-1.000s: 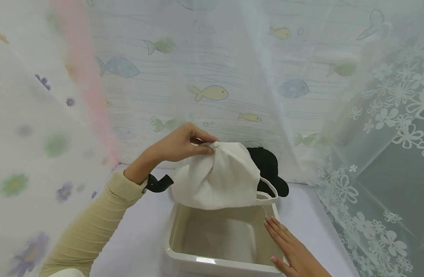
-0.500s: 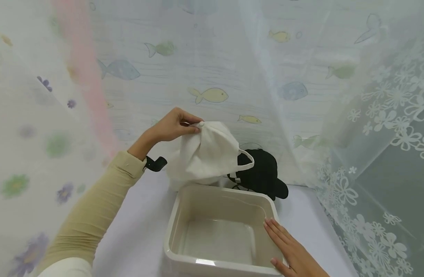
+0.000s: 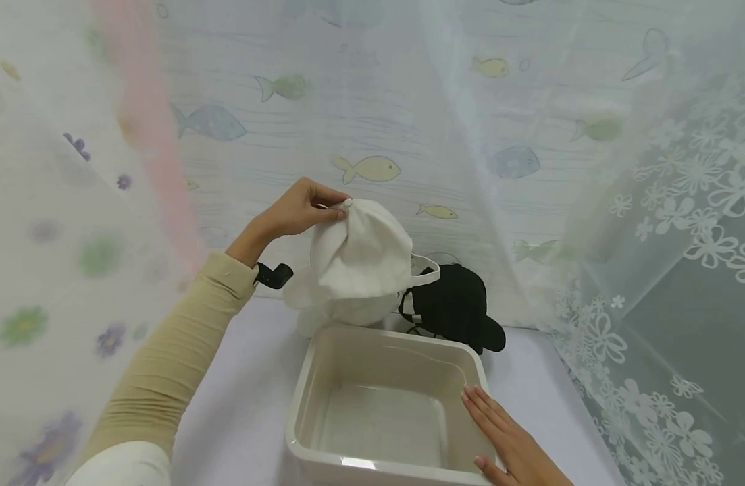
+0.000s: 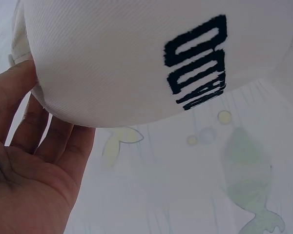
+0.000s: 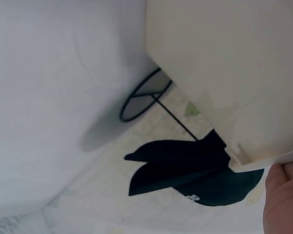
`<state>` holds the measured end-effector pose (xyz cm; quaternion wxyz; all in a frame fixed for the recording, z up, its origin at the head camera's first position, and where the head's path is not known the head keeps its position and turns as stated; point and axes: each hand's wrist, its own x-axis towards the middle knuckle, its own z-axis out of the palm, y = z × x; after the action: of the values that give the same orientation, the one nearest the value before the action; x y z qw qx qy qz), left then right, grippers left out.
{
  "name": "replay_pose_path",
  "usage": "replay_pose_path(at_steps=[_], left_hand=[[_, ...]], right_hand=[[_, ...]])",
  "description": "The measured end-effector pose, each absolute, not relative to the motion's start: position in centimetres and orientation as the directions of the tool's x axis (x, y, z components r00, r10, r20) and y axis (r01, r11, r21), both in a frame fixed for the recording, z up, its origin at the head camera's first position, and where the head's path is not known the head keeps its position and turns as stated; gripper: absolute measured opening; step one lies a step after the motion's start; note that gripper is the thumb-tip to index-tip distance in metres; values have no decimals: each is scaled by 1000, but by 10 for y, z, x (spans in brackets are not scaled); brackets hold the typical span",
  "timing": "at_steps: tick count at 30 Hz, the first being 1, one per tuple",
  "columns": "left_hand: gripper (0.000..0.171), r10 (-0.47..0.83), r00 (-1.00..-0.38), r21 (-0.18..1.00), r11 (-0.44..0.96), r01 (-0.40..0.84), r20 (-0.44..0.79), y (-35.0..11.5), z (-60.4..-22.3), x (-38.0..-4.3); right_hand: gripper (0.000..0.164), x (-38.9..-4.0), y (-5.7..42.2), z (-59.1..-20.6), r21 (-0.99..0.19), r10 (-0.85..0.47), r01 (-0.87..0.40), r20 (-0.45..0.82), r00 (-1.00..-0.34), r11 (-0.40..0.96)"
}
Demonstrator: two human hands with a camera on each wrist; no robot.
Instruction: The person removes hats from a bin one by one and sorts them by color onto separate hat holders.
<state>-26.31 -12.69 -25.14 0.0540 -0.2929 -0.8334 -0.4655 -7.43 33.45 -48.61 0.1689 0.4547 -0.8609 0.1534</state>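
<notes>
My left hand (image 3: 302,208) pinches a white baseball cap (image 3: 369,253) by the crown, beside its top button. The cap hangs behind the bin, its open back strap facing right; dark lettering shows on its front in the left wrist view. Just below, another white cap-like shape (image 3: 363,310) is partly hidden by the held cap. My right hand (image 3: 508,432) rests on the right rim of a beige plastic bin (image 3: 402,466), fingers straight along the inner wall. Nothing lies inside the bin.
Right of the white caps, a black cap (image 3: 454,304) sits on a wire stand (image 5: 146,94); two black brims (image 5: 156,183) overlap in the right wrist view. White cloth (image 3: 226,405) covers the table. Sheer curtains (image 3: 372,101) with fish and flowers surround it.
My left hand has raised the white cap up and leftward, from over the bin's far rim to behind it. More of the black cap now shows. My right hand stays on the rim.
</notes>
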Motion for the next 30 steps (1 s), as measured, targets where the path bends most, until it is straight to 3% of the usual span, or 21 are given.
replay_pose_path(at_steps=[13, 24, 30], left_hand=[[34, 401, -842, 747, 415, 519, 362, -131, -247, -271], [35, 394, -877, 780, 442, 443, 274, -128, -300, -298], [35, 363, -896, 790, 455, 411, 256, -124, -322, -305]], right_hand=[[72, -73, 334, -485, -119, -726, -830, 430, -537, 544], [84, -72, 333, -484, -125, -720, -811, 398, -569, 572], [78, -72, 332, -485, -119, -720, -821, 422, -551, 558]])
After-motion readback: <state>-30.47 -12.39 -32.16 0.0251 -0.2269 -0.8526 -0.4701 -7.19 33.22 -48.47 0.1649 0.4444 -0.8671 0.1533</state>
